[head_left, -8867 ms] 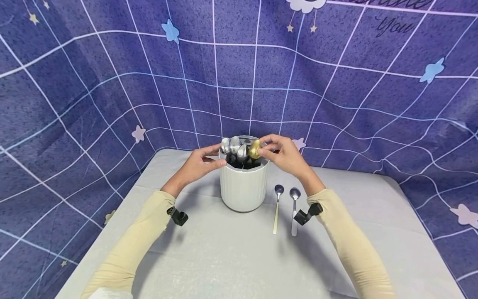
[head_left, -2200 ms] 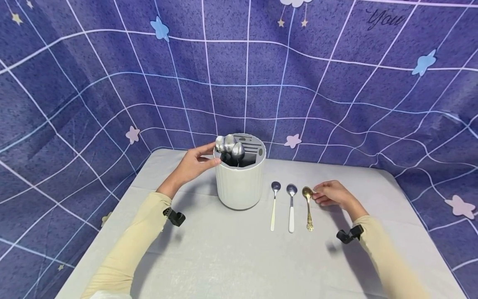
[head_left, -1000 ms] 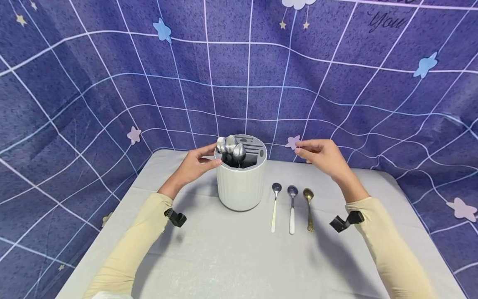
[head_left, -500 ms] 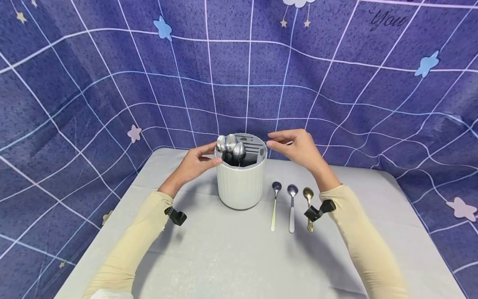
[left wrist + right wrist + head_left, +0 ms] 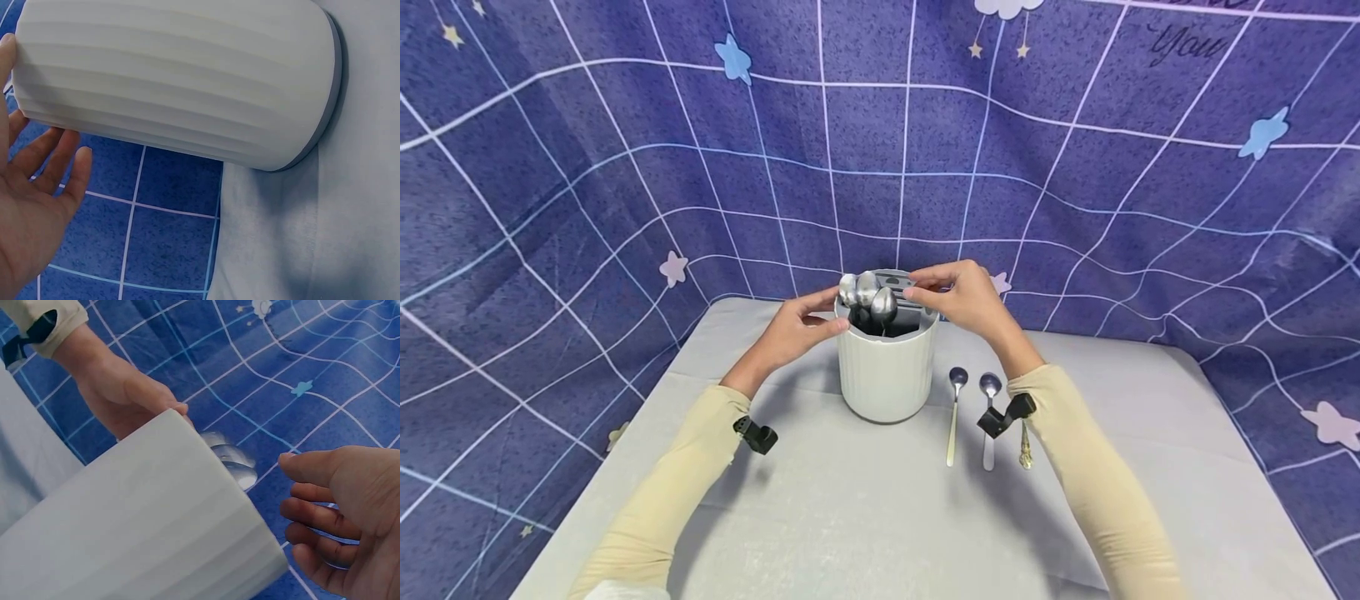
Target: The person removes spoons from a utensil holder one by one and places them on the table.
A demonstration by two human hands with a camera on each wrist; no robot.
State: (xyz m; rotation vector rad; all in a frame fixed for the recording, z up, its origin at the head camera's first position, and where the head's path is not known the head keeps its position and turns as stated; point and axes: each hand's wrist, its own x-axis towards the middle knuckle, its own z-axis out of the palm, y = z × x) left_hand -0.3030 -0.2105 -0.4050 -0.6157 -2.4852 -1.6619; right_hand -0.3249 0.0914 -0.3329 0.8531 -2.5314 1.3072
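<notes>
A white ribbed utensil holder (image 5: 886, 379) stands upright on the table. My left hand (image 5: 793, 333) grips its left side, thumb at the front of the rim and fingers reaching round behind; the left wrist view shows those fingers (image 5: 56, 153) against the wall. Three silver spoons (image 5: 883, 306) stand bowl-up in the left and front part of the holder. Over the right of the rim is my right hand (image 5: 966, 296), its fingers apart from the spoon bowls and holding nothing. In the right wrist view, its fingers (image 5: 322, 515) are loosely bent beyond the rim.
To the holder's right lie a slim spoon with a pale yellow handle (image 5: 952, 433), a white-handled spoon (image 5: 990, 385) and an ornate gold spoon (image 5: 1026, 454), partly hidden by my right sleeve. A slotted grey insert (image 5: 891, 281) fills the holder's back. A blue gridded cloth (image 5: 880, 125) hangs behind.
The gold spoon went from the holder to the table, where my right hand let it go. That hand then rose and moved left over the holder. My left hand has stayed at the holder.
</notes>
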